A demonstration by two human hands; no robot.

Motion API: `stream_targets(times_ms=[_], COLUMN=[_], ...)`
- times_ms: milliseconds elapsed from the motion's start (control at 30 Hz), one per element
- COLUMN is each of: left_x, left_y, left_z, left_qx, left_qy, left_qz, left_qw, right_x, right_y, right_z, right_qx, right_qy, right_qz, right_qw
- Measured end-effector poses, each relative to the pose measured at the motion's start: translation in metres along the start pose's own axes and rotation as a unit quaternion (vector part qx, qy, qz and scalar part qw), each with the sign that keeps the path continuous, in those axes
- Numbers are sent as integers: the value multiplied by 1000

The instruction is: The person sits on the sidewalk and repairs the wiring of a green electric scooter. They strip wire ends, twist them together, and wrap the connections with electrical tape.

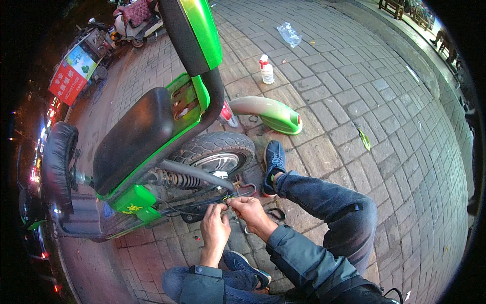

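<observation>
A green and black electric scooter (136,142) leans close on my left, its rear wheel (220,154) and coil spring shock absorber (179,180) exposed. Beside the wheel, thin wires (234,195), some yellowish, come out near the grey frame tube (195,175). My right hand (250,214) pinches these wires between thumb and fingertips. Close against it, my left hand (215,230) is closed with its fingertips pressed together at the cable run. What exactly lies in the left fingertips is too small to make out.
A loose green and grey fender (278,115) lies past the wheel, with a spray bottle (267,73) and clear plastic bag (289,34) farther off. A black loop (276,214) lies by my right wrist. A signboard (75,73) and parked scooter (135,23) stand far left.
</observation>
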State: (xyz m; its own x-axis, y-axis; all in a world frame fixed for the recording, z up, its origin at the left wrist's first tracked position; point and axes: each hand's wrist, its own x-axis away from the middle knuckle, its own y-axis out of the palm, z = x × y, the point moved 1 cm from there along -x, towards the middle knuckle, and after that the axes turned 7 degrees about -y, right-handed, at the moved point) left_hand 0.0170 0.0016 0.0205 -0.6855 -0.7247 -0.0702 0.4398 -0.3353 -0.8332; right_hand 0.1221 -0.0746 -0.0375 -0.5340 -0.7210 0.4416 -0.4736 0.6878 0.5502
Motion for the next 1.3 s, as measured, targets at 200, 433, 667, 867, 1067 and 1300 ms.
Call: stream_targets(times_ms=[200, 433, 667, 867, 1067, 1300], left_x=[-2, 0, -5, -4, 3, 7], left_y=[-2, -4, 7, 5, -1, 1], left_z=[-1, -5, -18, -5, 13, 9], left_qx=[-37, -10, 131, 118, -50, -127], left_qy=[53, 24, -104, -140, 31, 38], left_qz=[27, 6, -1, 35, 148, 100], left_qw=[998, 1000, 986, 982, 987, 986], right_x=[0, 1, 3, 5, 4, 4], right_y=[-1, 0, 4, 6, 7, 7], right_z=[0, -3, 2, 4, 4, 5], right_qx=[-22, -30, -47, -55, -75, -44], right_qy=[19, 21, 16, 11, 9, 9], right_qz=[-6, 4, 9, 15, 10, 16], right_qw=[1000, 999, 999, 998, 997, 999])
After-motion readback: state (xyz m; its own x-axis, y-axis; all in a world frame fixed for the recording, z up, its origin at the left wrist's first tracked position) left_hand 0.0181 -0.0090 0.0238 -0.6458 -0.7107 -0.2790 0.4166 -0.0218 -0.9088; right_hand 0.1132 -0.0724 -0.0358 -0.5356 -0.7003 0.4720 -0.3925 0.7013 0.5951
